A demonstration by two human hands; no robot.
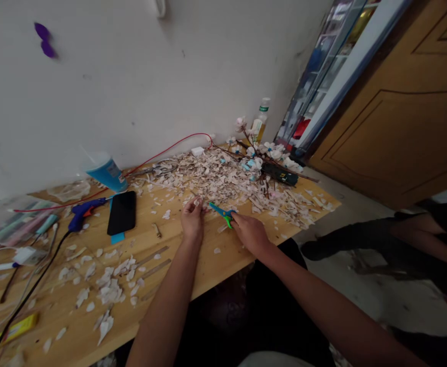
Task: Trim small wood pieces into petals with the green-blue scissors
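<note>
My left hand [192, 220] rests on the wooden table [204, 265], its fingers pinched on a small pale scrap [197, 203] at the edge of a heap of pale cut scraps [231, 183]. My right hand [249, 232] grips small scissors [221, 211] with blue blades and a green handle, the blades pointing left toward the pinched scrap. Both forearms reach in from the bottom of the view.
A black phone [122, 212], a blue glue gun [83, 210] with a red cord, a blue cup [106, 173] and a flowered branch [261, 153] lie on the table. A second pile of scraps [108, 290] sits near left. Another person's legs [391, 244] stretch out at right.
</note>
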